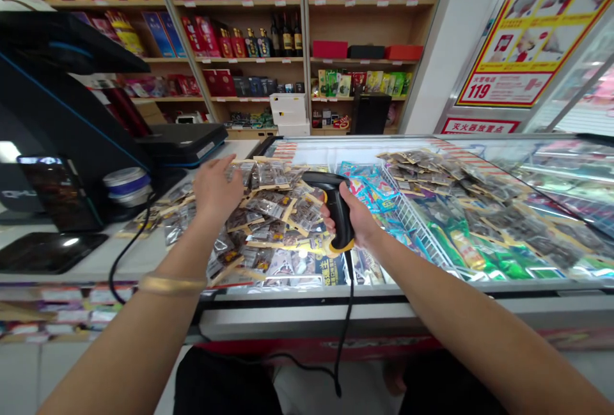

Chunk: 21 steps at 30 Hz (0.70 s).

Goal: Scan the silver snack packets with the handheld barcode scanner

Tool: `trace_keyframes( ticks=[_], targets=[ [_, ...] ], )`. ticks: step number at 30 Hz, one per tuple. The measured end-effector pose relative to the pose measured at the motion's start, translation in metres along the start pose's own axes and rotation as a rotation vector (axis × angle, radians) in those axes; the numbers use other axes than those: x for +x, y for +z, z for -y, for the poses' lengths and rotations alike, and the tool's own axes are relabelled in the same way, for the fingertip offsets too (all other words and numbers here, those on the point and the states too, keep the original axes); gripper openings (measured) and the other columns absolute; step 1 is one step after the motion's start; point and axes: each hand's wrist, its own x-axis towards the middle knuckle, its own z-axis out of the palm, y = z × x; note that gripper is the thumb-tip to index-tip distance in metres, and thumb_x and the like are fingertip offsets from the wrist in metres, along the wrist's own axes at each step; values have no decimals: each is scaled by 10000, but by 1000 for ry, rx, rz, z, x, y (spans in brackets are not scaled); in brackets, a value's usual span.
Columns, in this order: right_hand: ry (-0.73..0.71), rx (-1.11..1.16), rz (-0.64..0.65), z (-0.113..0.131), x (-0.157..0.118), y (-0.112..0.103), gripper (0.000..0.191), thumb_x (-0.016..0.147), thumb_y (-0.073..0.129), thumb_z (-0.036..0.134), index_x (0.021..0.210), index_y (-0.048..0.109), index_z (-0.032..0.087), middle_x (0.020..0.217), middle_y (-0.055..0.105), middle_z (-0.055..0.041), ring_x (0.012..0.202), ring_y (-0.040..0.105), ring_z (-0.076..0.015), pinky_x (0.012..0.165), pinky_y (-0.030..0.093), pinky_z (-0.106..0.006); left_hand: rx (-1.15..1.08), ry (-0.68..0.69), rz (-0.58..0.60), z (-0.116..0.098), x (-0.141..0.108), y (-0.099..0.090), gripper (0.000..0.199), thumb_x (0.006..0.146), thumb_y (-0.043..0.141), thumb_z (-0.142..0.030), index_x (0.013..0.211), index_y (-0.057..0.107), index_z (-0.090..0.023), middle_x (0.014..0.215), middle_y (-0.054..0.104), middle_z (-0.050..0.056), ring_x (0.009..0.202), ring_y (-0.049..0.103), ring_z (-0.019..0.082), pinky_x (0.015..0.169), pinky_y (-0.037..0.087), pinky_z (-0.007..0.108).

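- Your R hand is closed round the grip of a black & yellow scanner, held upright over the freezer, approx. center of view.
- Your L hand is open, palm down, fingers spread, at the far L part of a pile of clear packets w/ brown edges; can't tell if it's pressing on any.
- Gold bracelet on your L wrist.
- Black cable hangs from the scanner's bottom end, down past the freezer's front edge.
- Pile spreads over the freezer's L end & onto the table; 2nd pile lies on the R side.
- In the freezer: blue packets by a white wire basket wall, green packets to its R.
- On the table, far L: phone propped upright nr. a white tub w/ blue band.
- Behind: shelves w/ boxes & bottles.
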Motion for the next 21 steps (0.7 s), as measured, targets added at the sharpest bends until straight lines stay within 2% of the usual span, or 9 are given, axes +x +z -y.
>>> trace_keyframes(
  ticks=[2, 4, 7, 11, 15, 18, 21],
  targets=[
    [-42, 15, 1, 8, -4, -2, 512, 849, 546, 691, 866, 578, 181, 601, 536, 25, 426, 451, -82, 365, 368, -198, -62, 54, -91, -15, -4, -1, 432, 836, 529, -289, 1226, 673, -174, 1255, 640, 160, 1248, 535, 339, 1119, 356, 525],
    [-89, 19, -11, 18, -12, -9, 522, 837, 554, 702, 858, 573, 181, 600, 530, 26, 426, 451, -82, 367, 368, -201, -123, 138, -131, -36, -10, 1, 405, 847, 525, -268, 1210, 671, -162, 1225, 643, 161, 1240, 534, 325, 1121, 354, 509],
    [-150, -21, -67, 38, -34, -31, 533, 825, 565, 708, 862, 584, 177, 612, 537, 22, 431, 457, -82, 386, 390, -208, -241, 288, -90, -74, -24, 16, 363, 859, 514, -247, 1177, 669, -166, 1194, 654, 133, 1215, 548, 283, 1113, 374, 457],
    [-265, -81, -174, 66, -77, -75, 527, 803, 599, 704, 864, 600, 181, 620, 533, 20, 449, 455, -84, 401, 398, -208, -390, 427, 104, -129, -55, 54, 338, 863, 518, -245, 1149, 669, -148, 1157, 672, 122, 1172, 579, 254, 1082, 417, 422],
    [-362, -130, -296, 90, -127, -120, 525, 777, 637, 693, 872, 615, 177, 640, 522, 16, 463, 441, -78, 407, 386, -200, -506, 446, 402, -187, -96, 94, 340, 863, 538, -249, 1160, 665, -145, 1173, 680, 121, 1071, 639, 231, 1010, 489, 401],
    [-413, -179, -405, 105, -162, -147, 519, 812, 583, 699, 864, 618, 184, 651, 507, 7, 471, 431, -94, 405, 383, -222, -527, 444, 626, -229, -125, 117, 333, 872, 556, -258, 1172, 659, -158, 1187, 687, 117, 979, 676, 216, 958, 526, 395],
    [-453, -225, -501, 118, -192, -170, 524, 831, 540, 710, 853, 623, 193, 652, 492, 0, 472, 416, -107, 398, 381, -240, -487, 486, 742, -267, -150, 134, 348, 879, 570, -273, 1200, 651, -168, 1214, 685, 113, 1024, 676, 224, 971, 522, 387]
  ],
)
